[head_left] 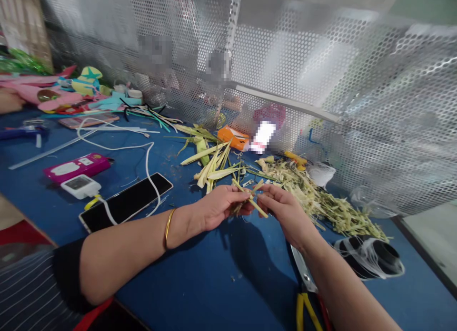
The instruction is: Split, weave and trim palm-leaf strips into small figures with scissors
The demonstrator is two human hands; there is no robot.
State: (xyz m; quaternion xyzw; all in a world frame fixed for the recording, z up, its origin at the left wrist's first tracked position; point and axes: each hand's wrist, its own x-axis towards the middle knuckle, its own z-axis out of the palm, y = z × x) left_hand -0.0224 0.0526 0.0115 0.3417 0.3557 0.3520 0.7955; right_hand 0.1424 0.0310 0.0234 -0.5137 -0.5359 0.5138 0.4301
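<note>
My left hand [223, 206], with a gold bangle on the wrist, pinches crossed pale yellow-green strips of what looks like corn husk [260, 209] between thumb and fingers. Close beside it, my right hand [283, 209] has curled fingers at the upper end of a strip and seems to pinch it; the fingertips are partly hidden. Just beyond the hands lie flat leafy husks [211, 171]. To the right spreads a heap of shredded husk [303, 190]. Scissors [303, 271] with yellow and red handles rest under my right forearm, partly covered by it.
A black spool [378, 257] of clear line stands at the right. On the left are a phone [124, 205], a white cable [148, 164], a magenta box [76, 168] and colourful crafts [87, 81]. Behind the blue table [200, 283] rises a perforated metal screen [285, 60], with people beyond.
</note>
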